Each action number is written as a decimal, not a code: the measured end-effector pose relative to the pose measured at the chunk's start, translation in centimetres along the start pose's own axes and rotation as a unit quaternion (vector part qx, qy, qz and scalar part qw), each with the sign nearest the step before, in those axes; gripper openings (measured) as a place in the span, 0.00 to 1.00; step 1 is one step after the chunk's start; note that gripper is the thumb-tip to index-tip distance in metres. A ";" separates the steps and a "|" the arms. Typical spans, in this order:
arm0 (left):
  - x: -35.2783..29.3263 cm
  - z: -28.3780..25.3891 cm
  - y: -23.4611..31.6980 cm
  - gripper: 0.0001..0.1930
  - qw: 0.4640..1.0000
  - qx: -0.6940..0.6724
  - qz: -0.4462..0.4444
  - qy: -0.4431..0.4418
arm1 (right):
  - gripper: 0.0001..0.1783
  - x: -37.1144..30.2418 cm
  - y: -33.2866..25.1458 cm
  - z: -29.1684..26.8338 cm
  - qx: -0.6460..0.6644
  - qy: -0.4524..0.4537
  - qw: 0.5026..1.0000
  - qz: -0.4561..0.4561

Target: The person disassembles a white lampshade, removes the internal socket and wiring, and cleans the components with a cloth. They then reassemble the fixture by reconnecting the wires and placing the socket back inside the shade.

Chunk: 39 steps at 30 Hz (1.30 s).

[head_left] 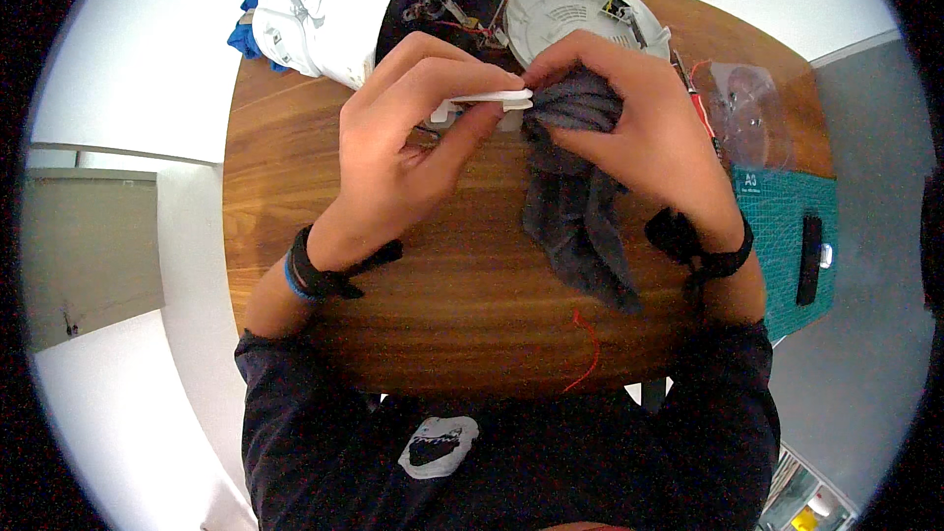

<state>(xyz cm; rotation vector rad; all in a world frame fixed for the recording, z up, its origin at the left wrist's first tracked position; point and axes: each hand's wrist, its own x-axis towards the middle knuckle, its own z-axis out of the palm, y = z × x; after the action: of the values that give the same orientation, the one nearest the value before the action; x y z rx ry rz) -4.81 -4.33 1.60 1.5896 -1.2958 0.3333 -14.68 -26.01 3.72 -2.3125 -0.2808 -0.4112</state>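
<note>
Teal cutting mat, red strand

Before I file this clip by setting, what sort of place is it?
Probably a small repair or hobby workspace, perhaps in a home: a wooden table bears a teal cutting mat and, at the far side, an opened white appliance body with wires showing.

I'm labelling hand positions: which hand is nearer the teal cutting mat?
Right. In the picture, the right hand is up-left of the teal cutting mat; the left hand is farther left.
</note>
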 end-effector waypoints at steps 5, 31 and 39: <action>-0.1 0.7 -1.1 0.15 0.997 -0.073 -0.003 0.033 | 0.17 0.0 0.7 -0.2 -0.050 -0.007 0.997 -0.052; 0.3 -0.5 0.8 0.19 1.000 0.014 0.001 -0.022 | 0.20 -0.3 -0.2 -0.4 -0.096 0.004 0.995 -0.025; 0.2 -0.3 -0.5 0.24 0.998 -0.052 -0.038 -0.023 | 0.20 -0.1 0.4 -0.9 -0.148 0.028 0.985 -0.090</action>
<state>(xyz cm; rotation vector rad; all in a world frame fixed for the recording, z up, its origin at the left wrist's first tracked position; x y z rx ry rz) -4.21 -4.25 1.61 1.5614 -1.2641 0.1800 -14.87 -26.98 4.03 -2.5696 -0.4272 -0.6434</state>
